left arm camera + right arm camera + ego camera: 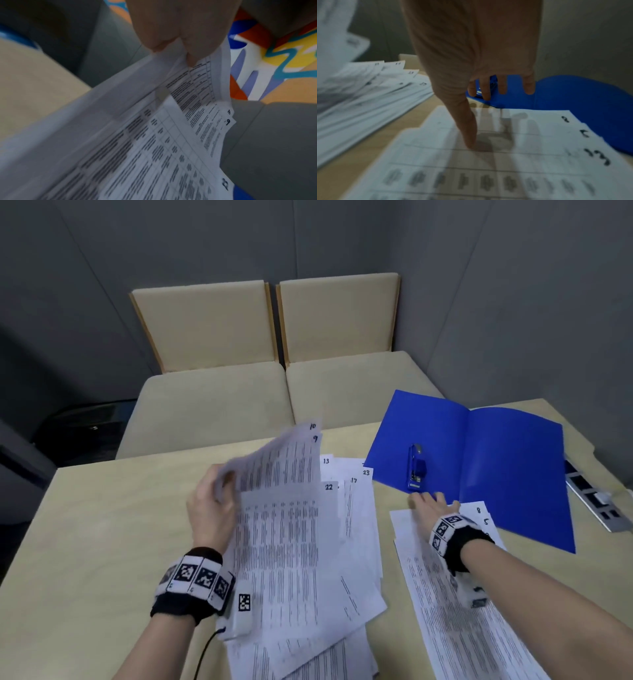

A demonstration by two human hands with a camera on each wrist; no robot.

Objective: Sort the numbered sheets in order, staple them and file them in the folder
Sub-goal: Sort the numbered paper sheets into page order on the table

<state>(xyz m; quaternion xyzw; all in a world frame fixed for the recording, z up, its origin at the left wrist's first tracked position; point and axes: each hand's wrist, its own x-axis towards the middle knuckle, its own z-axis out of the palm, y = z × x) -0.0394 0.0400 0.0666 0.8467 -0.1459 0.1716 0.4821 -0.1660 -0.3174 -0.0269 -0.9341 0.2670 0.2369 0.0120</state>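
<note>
Left hand (180,27) pinching the top edge of printed sheets (154,142), corner numbers 10 and 9 showing, blurred tan table (25,88) at left

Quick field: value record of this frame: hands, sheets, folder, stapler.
left hand: pinches lifted sheets 10 and 9, raised off the main pile
main pile: loose on the table, sheet 22 on top; 13, 17, 23 showing behind
right hand: fingers straight, over the far edge of the right stack, reaching toward the stapler
right stack: corner numbers 8 and 5 visible
folder: blue, lying open, no sheets in it
stapler: blue, resting on the folder's left leaf
stapling: not yet done
</note>
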